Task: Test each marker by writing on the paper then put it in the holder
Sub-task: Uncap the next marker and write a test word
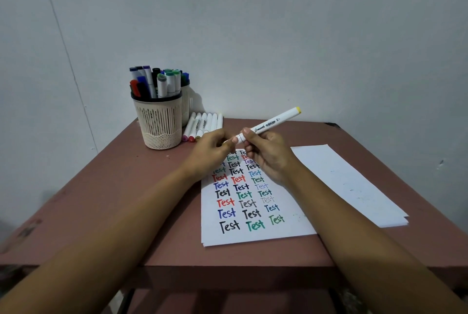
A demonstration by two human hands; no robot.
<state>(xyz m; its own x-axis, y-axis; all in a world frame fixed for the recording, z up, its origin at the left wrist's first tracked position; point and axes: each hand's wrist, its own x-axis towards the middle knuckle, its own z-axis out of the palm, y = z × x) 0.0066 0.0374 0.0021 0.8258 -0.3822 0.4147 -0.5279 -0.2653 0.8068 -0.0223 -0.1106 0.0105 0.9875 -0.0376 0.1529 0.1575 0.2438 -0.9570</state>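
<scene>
My right hand (269, 155) grips a white marker (274, 121) with a yellow end cap, held slanted above the paper. My left hand (211, 149) pinches the marker's near end, where its cap sits; the tip is hidden by my fingers. Below the hands lies the test paper (255, 235), filled with rows of the word "Test" in black, red, blue and green. A beige slotted holder (159, 124) with a dark rim stands at the table's back left, packed with several markers. Several white markers (202, 125) lie in a row on the table beside the holder.
A second holder (186, 101) stands partly hidden behind the first. A stack of blank white sheets (349, 182) lies to the right of the test paper. The brown table (121, 187) meets a pale wall at the back; its front edge is close to me.
</scene>
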